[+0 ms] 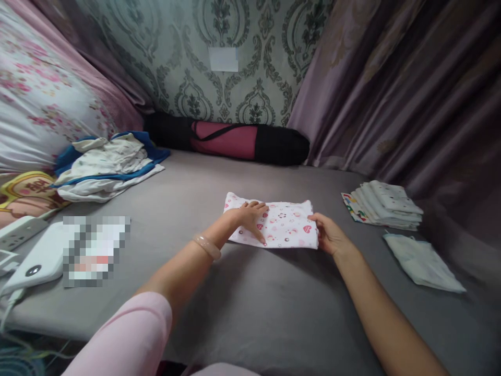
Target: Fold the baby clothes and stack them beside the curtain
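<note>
A white cloth with pink and red prints (287,224) lies folded into a flat rectangle on the grey sheet (274,303). On its left part rests my left hand (252,219), palm down with the fingers spread. My right hand (326,232) pinches the cloth's right edge between thumb and fingers. A bracelet (207,247) circles my left wrist.
Folded cloths (387,203) are stacked at the right, with another folded cloth (425,262) nearer. A loose heap of clothes (109,162) lies at the left. A black and red bag (227,140) lies along the wall. A white device (43,256) and power strip (23,232) sit left.
</note>
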Action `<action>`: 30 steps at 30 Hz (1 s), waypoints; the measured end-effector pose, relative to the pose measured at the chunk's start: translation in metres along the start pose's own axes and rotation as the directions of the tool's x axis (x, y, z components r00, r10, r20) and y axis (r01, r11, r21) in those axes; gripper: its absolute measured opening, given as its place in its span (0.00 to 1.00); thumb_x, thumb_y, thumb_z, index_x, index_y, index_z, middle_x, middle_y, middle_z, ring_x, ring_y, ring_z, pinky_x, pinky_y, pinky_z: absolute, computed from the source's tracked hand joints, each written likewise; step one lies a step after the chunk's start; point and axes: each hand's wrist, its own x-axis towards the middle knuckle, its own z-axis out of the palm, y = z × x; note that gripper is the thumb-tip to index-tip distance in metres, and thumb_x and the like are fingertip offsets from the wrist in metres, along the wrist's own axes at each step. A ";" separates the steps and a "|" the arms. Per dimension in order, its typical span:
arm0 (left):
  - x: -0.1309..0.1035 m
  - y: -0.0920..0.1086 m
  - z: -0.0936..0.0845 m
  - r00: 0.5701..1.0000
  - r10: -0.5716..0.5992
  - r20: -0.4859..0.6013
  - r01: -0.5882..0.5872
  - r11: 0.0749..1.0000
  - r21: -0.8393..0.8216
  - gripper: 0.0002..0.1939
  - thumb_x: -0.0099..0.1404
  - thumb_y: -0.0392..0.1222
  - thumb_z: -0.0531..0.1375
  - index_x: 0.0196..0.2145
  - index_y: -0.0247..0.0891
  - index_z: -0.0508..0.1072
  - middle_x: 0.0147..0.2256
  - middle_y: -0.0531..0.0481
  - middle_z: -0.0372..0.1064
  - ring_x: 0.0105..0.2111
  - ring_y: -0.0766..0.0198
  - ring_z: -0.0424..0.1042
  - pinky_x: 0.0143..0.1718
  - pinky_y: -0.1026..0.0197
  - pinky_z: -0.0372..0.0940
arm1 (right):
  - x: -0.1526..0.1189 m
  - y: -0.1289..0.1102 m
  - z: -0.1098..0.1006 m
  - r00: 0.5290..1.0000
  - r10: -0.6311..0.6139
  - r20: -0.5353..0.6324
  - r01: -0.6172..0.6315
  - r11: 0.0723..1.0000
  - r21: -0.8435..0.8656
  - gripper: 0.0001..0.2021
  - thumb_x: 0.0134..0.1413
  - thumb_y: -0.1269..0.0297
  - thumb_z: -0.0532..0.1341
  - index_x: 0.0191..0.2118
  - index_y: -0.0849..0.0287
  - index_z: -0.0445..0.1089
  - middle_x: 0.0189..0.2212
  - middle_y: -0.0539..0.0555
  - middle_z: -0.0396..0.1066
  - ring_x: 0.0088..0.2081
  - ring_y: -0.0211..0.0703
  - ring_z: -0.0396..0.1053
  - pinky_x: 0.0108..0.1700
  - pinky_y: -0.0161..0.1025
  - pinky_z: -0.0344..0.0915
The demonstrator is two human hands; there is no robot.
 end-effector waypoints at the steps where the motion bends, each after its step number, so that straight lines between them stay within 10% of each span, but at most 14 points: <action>1: 0.001 0.001 -0.001 1.000 0.001 -0.002 -0.001 1.000 0.002 0.65 0.39 0.63 0.68 0.68 0.39 0.43 0.68 0.38 0.36 0.67 0.41 0.35 0.64 0.39 0.37 | -0.002 -0.003 0.005 1.000 -0.018 0.003 0.018 1.000 0.013 0.16 0.46 0.71 0.57 0.43 0.62 0.70 0.30 0.55 0.77 0.30 0.44 0.75 0.38 0.39 0.72; 10: 0.003 0.004 -0.005 1.000 0.027 -0.011 -0.027 0.999 0.045 0.63 0.37 0.62 0.69 0.67 0.41 0.48 0.67 0.36 0.40 0.66 0.36 0.39 0.63 0.37 0.41 | 0.004 -0.008 0.091 0.969 -0.201 0.146 0.191 0.978 0.080 0.04 0.43 0.70 0.60 0.27 0.58 0.63 0.15 0.43 0.63 0.14 0.30 0.57 0.16 0.28 0.55; 16: -0.021 -0.012 0.013 0.980 -0.020 -0.197 0.020 1.000 0.000 0.58 0.42 0.60 0.69 0.66 0.42 0.49 0.68 0.37 0.36 0.66 0.35 0.34 0.63 0.35 0.36 | 0.010 0.008 0.142 0.942 -0.293 0.162 0.323 0.923 -0.211 0.05 0.45 0.66 0.59 0.31 0.58 0.63 0.16 0.44 0.65 0.13 0.31 0.58 0.13 0.27 0.50; 24: -0.100 -0.046 0.036 0.784 -0.256 -0.565 0.108 0.953 -0.282 0.24 0.60 0.48 0.61 0.52 0.38 0.68 0.59 0.37 0.59 0.62 0.50 0.55 0.62 0.49 0.52 | 0.024 0.031 0.176 0.909 -0.386 0.156 0.396 0.688 -0.608 0.08 0.47 0.65 0.61 0.36 0.57 0.66 0.18 0.47 0.68 0.17 0.37 0.63 0.18 0.31 0.56; 30: -0.106 -0.051 0.052 0.625 -0.467 -0.625 0.155 0.859 -0.488 0.11 0.63 0.42 0.55 0.35 0.38 0.76 0.48 0.42 0.71 0.56 0.55 0.64 0.59 0.52 0.56 | 0.045 0.057 0.198 0.885 -0.433 0.172 0.375 0.442 -0.815 0.13 0.49 0.60 0.59 0.41 0.59 0.69 0.28 0.55 0.74 0.31 0.47 0.73 0.31 0.37 0.66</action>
